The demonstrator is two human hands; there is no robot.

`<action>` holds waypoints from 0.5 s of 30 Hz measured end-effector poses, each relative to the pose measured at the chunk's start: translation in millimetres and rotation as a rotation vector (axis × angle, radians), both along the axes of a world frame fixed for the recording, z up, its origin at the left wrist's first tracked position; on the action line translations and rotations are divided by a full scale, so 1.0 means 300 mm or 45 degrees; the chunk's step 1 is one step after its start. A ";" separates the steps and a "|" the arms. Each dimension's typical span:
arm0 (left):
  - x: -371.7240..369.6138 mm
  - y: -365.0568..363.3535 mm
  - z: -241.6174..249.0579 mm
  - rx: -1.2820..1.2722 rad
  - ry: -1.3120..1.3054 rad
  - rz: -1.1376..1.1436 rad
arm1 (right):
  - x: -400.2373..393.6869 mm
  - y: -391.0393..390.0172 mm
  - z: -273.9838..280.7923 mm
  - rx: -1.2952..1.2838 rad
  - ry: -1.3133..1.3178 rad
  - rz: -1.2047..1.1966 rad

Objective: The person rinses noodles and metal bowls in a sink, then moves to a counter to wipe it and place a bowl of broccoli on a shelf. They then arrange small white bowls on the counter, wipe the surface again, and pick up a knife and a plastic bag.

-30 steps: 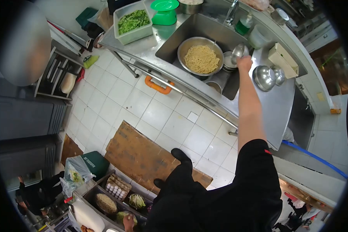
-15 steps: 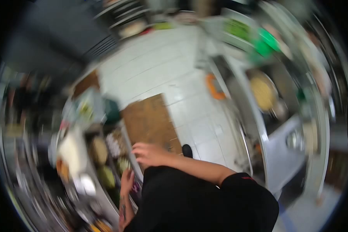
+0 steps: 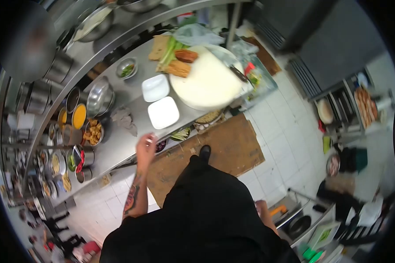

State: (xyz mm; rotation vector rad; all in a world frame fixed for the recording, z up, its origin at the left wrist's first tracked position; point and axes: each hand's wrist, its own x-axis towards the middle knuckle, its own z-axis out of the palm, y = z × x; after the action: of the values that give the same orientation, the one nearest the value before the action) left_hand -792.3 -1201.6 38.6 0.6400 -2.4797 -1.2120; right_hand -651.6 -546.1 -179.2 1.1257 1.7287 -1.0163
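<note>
Head view: left hand (image 3: 145, 147) at steel worktop (image 3: 118, 144) edge, fingers loosely curled, grip unclear, can't tell if holding anything. Nearest: square white plate (image 3: 163, 112) just beyond, second white plate (image 3: 155, 87) further, round cutting board (image 3: 206, 81) alongside. Right hand (image 3: 262, 209) low by hip, fingers mostly hidden.

- The left hand (image 3: 145, 147) rests at the edge of the steel tabletop (image 3: 118, 147), just beside a square white plate (image 3: 163, 112).
- A second white plate (image 3: 156, 87) lies next to a round white cutting board (image 3: 206, 83) with vegetables (image 3: 173, 57).
- The right hand (image 3: 262, 209) hangs low, blurred, near the dark apron (image 3: 206, 210).
- Sauce bowls (image 3: 74, 116) line the left.
</note>
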 end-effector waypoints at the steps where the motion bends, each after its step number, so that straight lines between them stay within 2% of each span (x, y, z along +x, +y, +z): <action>1: -0.031 -0.114 -0.028 -0.118 0.029 0.141 | -0.058 -0.042 0.135 0.086 -0.075 0.247; 2: -0.055 -0.227 -0.060 -0.140 0.089 0.293 | -0.123 -0.062 0.226 0.178 -0.150 0.486; 4: -0.100 -0.410 -0.123 -0.099 -0.004 0.410 | -0.280 -0.020 0.170 0.123 -0.083 0.458; 6: -0.164 -0.522 -0.228 -0.989 0.075 0.415 | -0.395 0.086 0.012 -0.007 0.025 0.285; 7: -0.193 -0.546 -0.271 -0.983 0.070 0.417 | -0.511 0.145 -0.062 -0.161 -0.031 0.053; 9: -0.248 -0.558 -0.336 -0.644 -0.269 0.604 | -0.794 0.034 0.051 0.107 0.245 0.614; 10: -0.263 -0.533 -0.350 -0.632 -0.270 0.608 | -0.936 -0.010 0.127 0.221 0.612 1.071; 12: -0.268 -0.441 -0.379 -0.752 -0.369 0.722 | -1.216 -0.189 0.332 0.277 1.240 1.261; 13: -0.249 -0.407 -0.382 -0.755 -0.378 0.707 | -1.342 -0.342 0.519 0.329 1.379 1.318; 14: -0.209 -0.380 -0.370 -0.766 -0.394 0.691 | -1.438 -0.478 0.661 0.112 1.507 1.175; 15: -0.177 -0.348 -0.357 -0.812 -0.424 0.717 | -1.524 -0.590 0.785 -0.013 1.591 1.210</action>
State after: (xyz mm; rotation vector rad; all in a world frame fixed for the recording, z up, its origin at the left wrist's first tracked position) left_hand -845.2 -1306.0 -68.4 1.2867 -2.4561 -0.1001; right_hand -1108.8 -723.3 56.4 -0.6175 2.7090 -1.0933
